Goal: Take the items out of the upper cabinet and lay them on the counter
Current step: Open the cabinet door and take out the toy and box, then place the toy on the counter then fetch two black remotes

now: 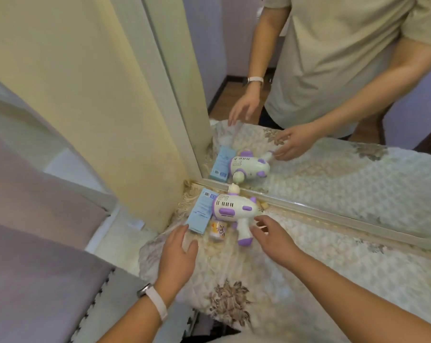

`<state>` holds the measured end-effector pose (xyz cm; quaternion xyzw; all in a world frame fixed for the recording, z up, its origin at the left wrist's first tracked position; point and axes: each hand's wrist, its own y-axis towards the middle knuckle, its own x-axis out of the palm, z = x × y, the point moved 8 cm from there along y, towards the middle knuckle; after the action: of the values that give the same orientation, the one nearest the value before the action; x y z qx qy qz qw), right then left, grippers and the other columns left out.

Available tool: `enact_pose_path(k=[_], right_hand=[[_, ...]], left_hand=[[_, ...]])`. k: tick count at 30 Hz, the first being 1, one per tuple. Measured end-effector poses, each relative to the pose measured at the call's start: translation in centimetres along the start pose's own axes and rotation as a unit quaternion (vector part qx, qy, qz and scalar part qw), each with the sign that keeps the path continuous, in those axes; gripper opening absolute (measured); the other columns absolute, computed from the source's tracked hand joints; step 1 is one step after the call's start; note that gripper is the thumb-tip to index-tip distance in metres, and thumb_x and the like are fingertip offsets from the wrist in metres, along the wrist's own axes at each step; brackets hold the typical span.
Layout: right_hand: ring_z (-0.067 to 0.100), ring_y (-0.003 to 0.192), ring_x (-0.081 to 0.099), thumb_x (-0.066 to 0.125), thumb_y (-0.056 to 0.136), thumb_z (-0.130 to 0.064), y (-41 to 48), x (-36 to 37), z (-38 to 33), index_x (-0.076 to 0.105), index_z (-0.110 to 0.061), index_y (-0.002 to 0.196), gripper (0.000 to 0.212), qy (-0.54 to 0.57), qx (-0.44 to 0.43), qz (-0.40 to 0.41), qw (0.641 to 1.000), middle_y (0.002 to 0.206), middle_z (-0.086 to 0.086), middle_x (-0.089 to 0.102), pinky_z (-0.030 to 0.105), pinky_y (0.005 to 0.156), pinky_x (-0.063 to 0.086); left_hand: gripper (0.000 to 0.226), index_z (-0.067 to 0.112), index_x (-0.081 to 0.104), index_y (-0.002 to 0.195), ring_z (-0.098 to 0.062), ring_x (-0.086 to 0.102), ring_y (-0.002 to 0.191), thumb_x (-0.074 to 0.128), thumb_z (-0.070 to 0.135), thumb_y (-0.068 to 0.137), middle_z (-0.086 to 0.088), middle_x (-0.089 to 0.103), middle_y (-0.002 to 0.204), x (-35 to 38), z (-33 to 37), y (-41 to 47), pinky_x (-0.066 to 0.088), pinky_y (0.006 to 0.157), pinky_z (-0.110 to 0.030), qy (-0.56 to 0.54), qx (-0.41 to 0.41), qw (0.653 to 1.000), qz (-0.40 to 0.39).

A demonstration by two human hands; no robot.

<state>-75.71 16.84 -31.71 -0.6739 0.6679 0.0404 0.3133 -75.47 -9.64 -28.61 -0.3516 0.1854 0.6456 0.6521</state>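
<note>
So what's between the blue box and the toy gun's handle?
A small bottle with a cartoon label lies between the blue box and the toy gun handle, seen in the head view.

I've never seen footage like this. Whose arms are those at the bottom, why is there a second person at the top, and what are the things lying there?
There is no machine here. The single picture comes from a camera worn on a person's head, looking down at their own arms. The figure at the top is that person's reflection in a mirror. On the quilted cloth lie a white and purple toy gun, a light blue box and a small bottle. The left hand, with a pale wristband, and the right hand are open near the toys, holding nothing.
</note>
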Motion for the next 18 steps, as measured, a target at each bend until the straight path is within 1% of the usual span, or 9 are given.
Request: enact_pose_path(k=[2,5,6,9,12,14,18], right_hand=[[0.009,0.108,0.051,0.057,0.094,-0.035,-0.9,-0.4,-1.3,0.056,-0.021,0.128,0.037,-0.040,-0.056,-0.009,0.998,0.121,-0.008,0.054,0.025,0.090,0.038],[0.014,0.121,0.048,0.056,0.092,-0.040,-2.3,-0.1,-4.1,0.055,-0.022,0.130,0.042,-0.121,-0.163,-0.022,0.979,0.131,-0.004,0.054,0.029,0.098,0.040],[0.016,0.122,0.047,0.054,0.093,-0.042,-2.8,0.2,-5.2,0.055,-0.023,0.131,0.043,-0.146,-0.191,-0.032,0.970,0.133,-0.003,0.054,0.031,0.099,0.041],[0.016,0.125,0.044,0.050,0.093,-0.047,-4.6,1.6,-8.1,0.053,-0.024,0.134,0.047,-0.206,-0.265,-0.055,0.940,0.136,-0.005,0.052,0.034,0.101,0.042],[0.017,0.130,0.042,0.048,0.093,-0.051,-6.8,3.3,-10.8,0.052,-0.025,0.137,0.051,-0.256,-0.339,-0.066,0.903,0.141,-0.004,0.050,0.037,0.105,0.039],[0.022,0.130,0.044,0.047,0.092,-0.051,-8.5,4.9,-12.3,0.053,-0.024,0.136,0.052,-0.288,-0.383,-0.076,0.874,0.141,0.000,0.051,0.040,0.105,0.039],[0.028,0.118,0.056,0.041,0.088,-0.055,-12.9,8.9,-15.4,0.061,-0.021,0.126,0.055,-0.333,-0.488,-0.093,0.802,0.130,0.005,0.061,0.043,0.092,0.048]], left_hand=[[0.051,0.017,0.046,0.143,-0.019,0.034,0.140,0.058,0.027,0.094,-0.002,0.041,0.151,-0.8,0.7,-1.9,0.023,0.112,-0.027,0.062,0.024,0.998,0.020],[0.057,0.023,0.045,0.143,-0.021,0.035,0.139,0.047,0.047,0.091,0.000,0.041,0.151,-2.3,0.8,-4.5,0.027,0.115,-0.040,0.159,0.038,0.985,0.048],[0.060,0.024,0.046,0.143,-0.021,0.036,0.138,0.041,0.051,0.089,0.000,0.042,0.151,-2.8,0.7,-5.4,0.028,0.114,-0.042,0.185,0.041,0.980,0.055],[0.062,0.022,0.052,0.138,-0.023,0.044,0.132,0.033,0.053,0.087,-0.001,0.048,0.145,-4.6,0.8,-8.5,0.030,0.110,-0.041,0.250,0.061,0.963,0.085],[0.056,0.023,0.054,0.136,-0.024,0.048,0.128,0.037,0.049,0.090,-0.003,0.054,0.139,-6.3,0.4,-11.6,0.035,0.108,-0.044,0.298,0.063,0.946,0.107],[0.052,0.022,0.057,0.133,-0.024,0.052,0.125,0.040,0.047,0.090,-0.002,0.057,0.135,-7.5,-0.1,-13.5,0.038,0.107,-0.046,0.313,0.054,0.940,0.128],[0.051,0.025,0.056,0.133,-0.024,0.053,0.124,0.040,0.047,0.090,-0.002,0.059,0.132,-10.1,-1.9,-18.3,0.039,0.106,-0.049,0.332,0.023,0.929,0.162]])
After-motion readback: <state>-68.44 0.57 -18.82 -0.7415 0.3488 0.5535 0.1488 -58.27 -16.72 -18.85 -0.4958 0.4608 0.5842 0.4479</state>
